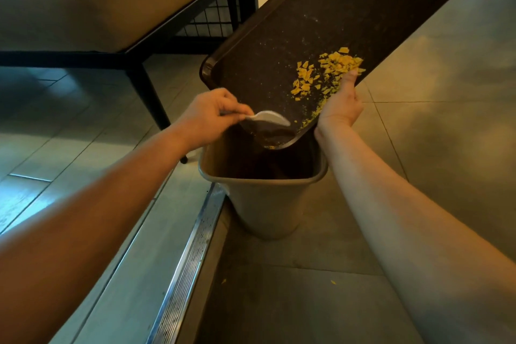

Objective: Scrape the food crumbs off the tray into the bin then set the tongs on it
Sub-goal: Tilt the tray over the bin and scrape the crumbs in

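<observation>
Tray (321,36) tilted, low corner over the open bin (262,193); right hand (339,106) grips its lower edge, thumb on top beside yellow crumbs (329,70). Left hand (209,117) pinches a pale curved scraper (272,119), possibly card, its edge against the tray's low corner.

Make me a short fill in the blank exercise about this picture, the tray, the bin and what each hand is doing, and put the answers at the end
1. The dark tray is tilted with its lower corner over the open ____.
2. The yellow crumbs lie nearest the ____ hand, whose thumb rests on the tray.
3. The left hand pinches a ____ scraper at the tray's lower end.
4. A few crumbs lie on the ____ beside the bin.

Missing words: bin; right; white; floor
</observation>
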`<state>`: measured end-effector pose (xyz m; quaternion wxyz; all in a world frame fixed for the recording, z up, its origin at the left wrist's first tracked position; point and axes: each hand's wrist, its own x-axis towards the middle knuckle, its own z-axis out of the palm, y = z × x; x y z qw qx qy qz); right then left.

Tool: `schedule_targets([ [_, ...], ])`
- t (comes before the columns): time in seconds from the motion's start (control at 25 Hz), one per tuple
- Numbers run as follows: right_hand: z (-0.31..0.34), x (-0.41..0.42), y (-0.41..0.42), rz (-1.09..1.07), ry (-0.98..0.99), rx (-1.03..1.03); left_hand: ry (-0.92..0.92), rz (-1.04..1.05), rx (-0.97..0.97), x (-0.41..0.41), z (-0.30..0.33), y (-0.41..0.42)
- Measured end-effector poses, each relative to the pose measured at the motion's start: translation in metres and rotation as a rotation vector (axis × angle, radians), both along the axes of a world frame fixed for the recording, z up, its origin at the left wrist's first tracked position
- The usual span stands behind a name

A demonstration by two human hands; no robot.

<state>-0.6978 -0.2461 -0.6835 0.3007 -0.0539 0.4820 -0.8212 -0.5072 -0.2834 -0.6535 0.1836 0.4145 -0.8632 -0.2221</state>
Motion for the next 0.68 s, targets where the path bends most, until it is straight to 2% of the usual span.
schedule_targets([
  [0.08,-0.002,0.0,-0.002,0.004,0.001,0.003,0.109,0.036,-0.115,-0.023,-0.004,0.0],
  [0.24,-0.004,-0.001,-0.006,-0.012,0.008,0.016,0.193,-0.011,-0.163,-0.059,-0.018,0.003],
  [0.36,-0.006,-0.002,-0.008,-0.009,0.007,0.023,0.159,-0.047,-0.172,-0.056,-0.022,0.003],
  [0.52,-0.003,-0.001,-0.004,0.012,-0.011,0.007,-0.041,-0.108,-0.127,-0.016,-0.021,-0.01],
  [0.56,-0.002,-0.001,-0.003,0.021,-0.021,0.0,-0.027,-0.086,-0.131,-0.011,-0.021,-0.013],
  [0.68,-0.001,-0.002,-0.001,0.026,-0.016,-0.001,0.207,0.118,-0.13,-0.025,-0.021,-0.023],
])
